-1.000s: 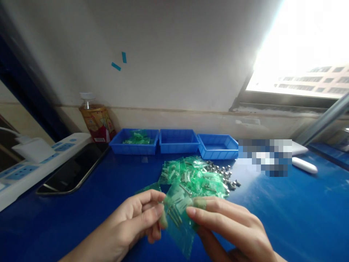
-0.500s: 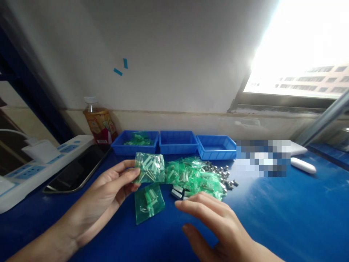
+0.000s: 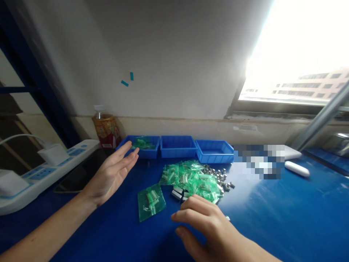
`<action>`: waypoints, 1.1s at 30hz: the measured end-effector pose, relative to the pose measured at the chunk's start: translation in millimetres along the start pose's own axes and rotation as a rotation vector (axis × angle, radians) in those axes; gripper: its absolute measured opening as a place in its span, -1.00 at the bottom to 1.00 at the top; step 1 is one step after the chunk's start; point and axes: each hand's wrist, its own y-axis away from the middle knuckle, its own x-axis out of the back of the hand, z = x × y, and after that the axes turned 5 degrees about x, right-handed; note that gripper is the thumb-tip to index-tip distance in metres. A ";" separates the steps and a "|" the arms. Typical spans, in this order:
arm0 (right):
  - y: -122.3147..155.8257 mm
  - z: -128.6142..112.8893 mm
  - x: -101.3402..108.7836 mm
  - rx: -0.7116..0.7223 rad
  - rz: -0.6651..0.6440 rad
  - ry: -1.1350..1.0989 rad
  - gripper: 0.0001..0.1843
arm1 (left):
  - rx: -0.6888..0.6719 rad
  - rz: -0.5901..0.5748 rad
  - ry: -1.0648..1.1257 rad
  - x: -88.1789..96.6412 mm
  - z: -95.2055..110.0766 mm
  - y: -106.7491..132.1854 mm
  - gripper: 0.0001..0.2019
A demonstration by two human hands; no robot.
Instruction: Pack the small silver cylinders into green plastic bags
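My left hand (image 3: 110, 175) is stretched out flat and empty, fingers pointing at the left blue tray (image 3: 141, 151), which holds green bags (image 3: 142, 143). My right hand (image 3: 203, 222) hovers low over the blue table with fingers curled downward, just in front of a few loose metal pieces (image 3: 177, 193). A single green bag of metal parts (image 3: 151, 201) lies flat between my hands. Behind it sits a pile of green bags (image 3: 192, 177) with loose metal parts (image 3: 222, 177) on its right side.
Two more blue trays, middle (image 3: 178, 146) and right (image 3: 214, 150), stand by the wall. A drink bottle (image 3: 106, 127), a white power strip (image 3: 40, 173) with plugs and a dark phone (image 3: 73, 178) lie at the left. A white object (image 3: 297, 168) lies at the right.
My left hand carried a green bag forward to the left tray and now is empty and flat. My right hand drew closer to the loose metal pieces. The camera tilted up slightly.
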 end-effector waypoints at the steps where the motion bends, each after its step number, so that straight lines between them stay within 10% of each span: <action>1: 0.3 0.2 -0.3 -0.007 -0.013 -0.001 -0.82 | -0.064 -0.030 -0.090 2.6 -2.9 -0.1 -0.40; 7: 2.1 2.6 -3.2 0.002 -0.085 0.032 -0.83 | -0.529 0.129 -0.960 17.2 -23.9 -4.3 -0.30; 21: 1.6 -1.5 4.8 -0.103 -0.310 0.082 -0.86 | -0.395 -0.422 -1.274 -13.7 -32.2 41.2 -0.50; 33: -1.2 -7.5 13.0 -0.149 -0.389 0.045 -0.79 | -0.179 -0.341 -1.195 -8.1 -29.9 38.0 -0.59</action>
